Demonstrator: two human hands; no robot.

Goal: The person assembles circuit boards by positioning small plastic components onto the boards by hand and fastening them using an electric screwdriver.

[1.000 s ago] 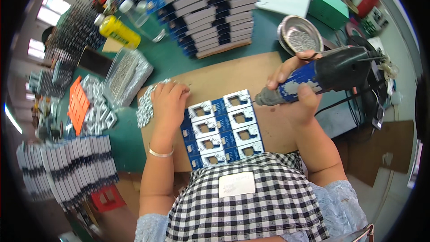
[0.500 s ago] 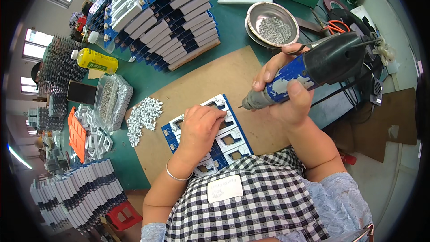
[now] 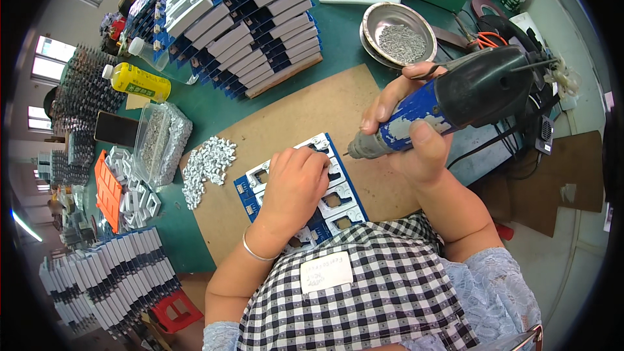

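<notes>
A blue circuit board with white plastic frames lies on the brown board in front of my apron. My left hand rests over its middle, fingers curled down and pressed together at the frames; whatever they pinch is hidden beneath them. Gripped in my right hand is a blue and black electric screwdriver. Its tip points left and hovers just beyond the circuit board's right edge, apart from it. A pile of small white plastic pieces sits left of the circuit board.
A metal bowl of screws stands at the far right of the brown sheet. Tall stacks of assembled boards rise at the back. Leftward are a clear plastic tub, a yellow bottle, a dark phone and an orange tray.
My left hand has shifted slightly over the board, its fingers curling further under. The screwdriver in my right hand has moved a little to the left. The view has shifted slightly.
</notes>
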